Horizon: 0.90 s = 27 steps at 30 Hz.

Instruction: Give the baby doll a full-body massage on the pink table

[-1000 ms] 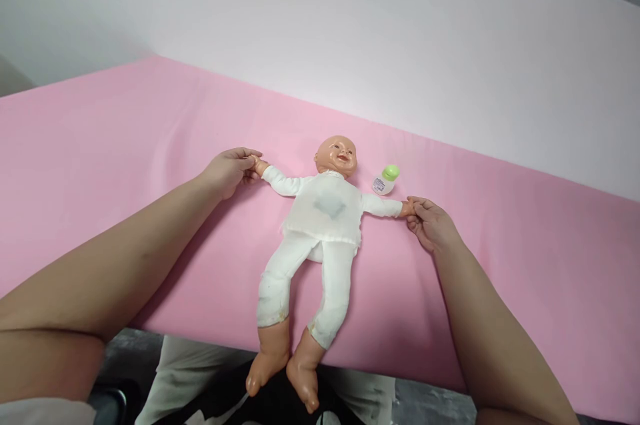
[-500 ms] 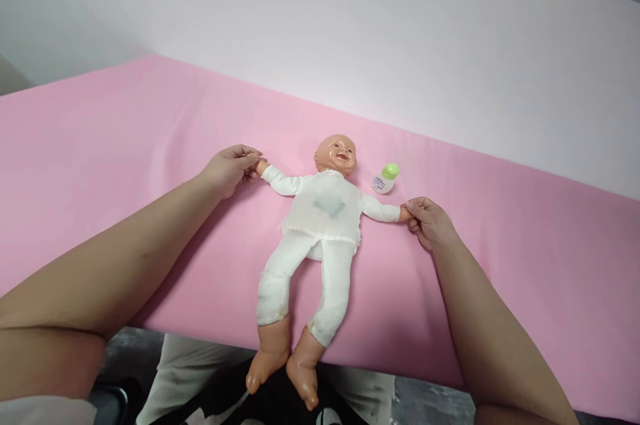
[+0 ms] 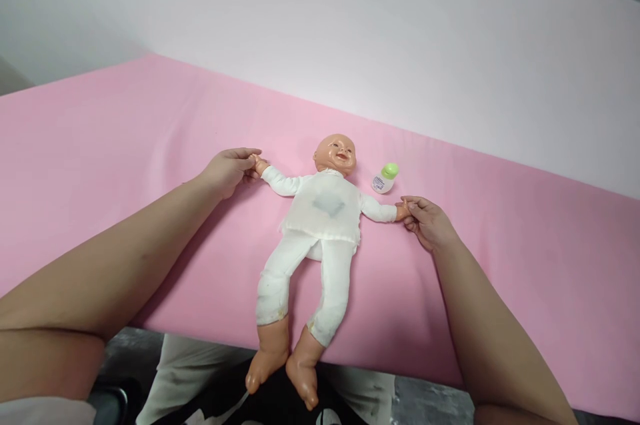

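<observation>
While the doll point(image 3: 320, 225) lies face up on the pink table point(image 3: 525, 265), its arms are stretched out sideways and its bare feet hang past the near edge. Left hand point(image 3: 227, 170): grip closed in a pinch on the doll's hand at the end of the white sleeve. Right hand point(image 3: 427, 221): grip likewise pinched on the doll's other hand. Judgement: both pinches sit on the small plastic hands, not on the cloth; holding there with light, even tension on both sides should keep the torso flat and centred and avoid dragging the loose shirt. One container noted: a small white bottle point(image 3: 384, 179) with a green cap, lying near the doll's head, cap on; contents cannot be seen.
</observation>
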Tool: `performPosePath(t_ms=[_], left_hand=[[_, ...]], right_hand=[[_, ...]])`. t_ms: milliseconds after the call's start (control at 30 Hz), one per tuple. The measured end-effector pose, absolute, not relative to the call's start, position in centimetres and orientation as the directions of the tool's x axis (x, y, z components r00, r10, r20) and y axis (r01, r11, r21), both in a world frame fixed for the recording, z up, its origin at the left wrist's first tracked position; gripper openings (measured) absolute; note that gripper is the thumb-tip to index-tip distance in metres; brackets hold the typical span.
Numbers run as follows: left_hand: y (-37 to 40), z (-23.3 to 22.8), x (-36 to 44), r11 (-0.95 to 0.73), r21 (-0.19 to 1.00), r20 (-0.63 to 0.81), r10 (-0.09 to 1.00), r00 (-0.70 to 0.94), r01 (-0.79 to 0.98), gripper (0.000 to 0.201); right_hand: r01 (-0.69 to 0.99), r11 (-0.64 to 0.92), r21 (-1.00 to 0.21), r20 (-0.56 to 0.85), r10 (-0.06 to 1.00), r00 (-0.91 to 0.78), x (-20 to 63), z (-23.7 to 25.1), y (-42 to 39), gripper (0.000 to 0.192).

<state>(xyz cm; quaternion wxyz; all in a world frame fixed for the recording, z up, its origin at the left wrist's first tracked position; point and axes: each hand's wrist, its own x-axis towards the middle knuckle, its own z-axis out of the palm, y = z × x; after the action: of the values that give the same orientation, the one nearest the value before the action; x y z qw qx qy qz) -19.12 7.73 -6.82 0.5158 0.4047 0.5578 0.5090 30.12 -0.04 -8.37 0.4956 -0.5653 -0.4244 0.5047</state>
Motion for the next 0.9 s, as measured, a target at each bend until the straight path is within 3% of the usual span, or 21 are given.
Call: performPosePath(t_ms=[167, 300, 500, 900], left_hand=[[7.6, -6.9, -19.3, 0.141, 0.985, -0.153, 0.981, -0.122, -0.1, 0.033], [7.8, -7.1, -19.5, 0.116, 0.99, -0.124, 0.986, -0.111, -0.074, 0.024], [8.2, -7.6, -19.6, 0.102, 0.995, -0.104, 0.987, -0.125, -0.02, 0.008], [8.0, -7.3, -19.3, 0.149, 0.989, -0.15, 0.977, -0.149, -0.016, 0.023]], right_hand=[[-0.055, -0.167, -0.984, -0.17, 0.984, 0.055, 30.4, -7.9, -0.4, 0.058], [0.022, -0.148, -0.989, -0.146, 0.985, 0.091, 30.0, -8.1, -0.1, 0.047], [0.065, -0.132, -0.989, -0.121, 0.981, 0.152, 29.7, -8.4, 0.0, 0.046], [-0.006, -0.141, -0.99, -0.141, 0.986, 0.092, 30.3, -8.4, -0.1, 0.054]])
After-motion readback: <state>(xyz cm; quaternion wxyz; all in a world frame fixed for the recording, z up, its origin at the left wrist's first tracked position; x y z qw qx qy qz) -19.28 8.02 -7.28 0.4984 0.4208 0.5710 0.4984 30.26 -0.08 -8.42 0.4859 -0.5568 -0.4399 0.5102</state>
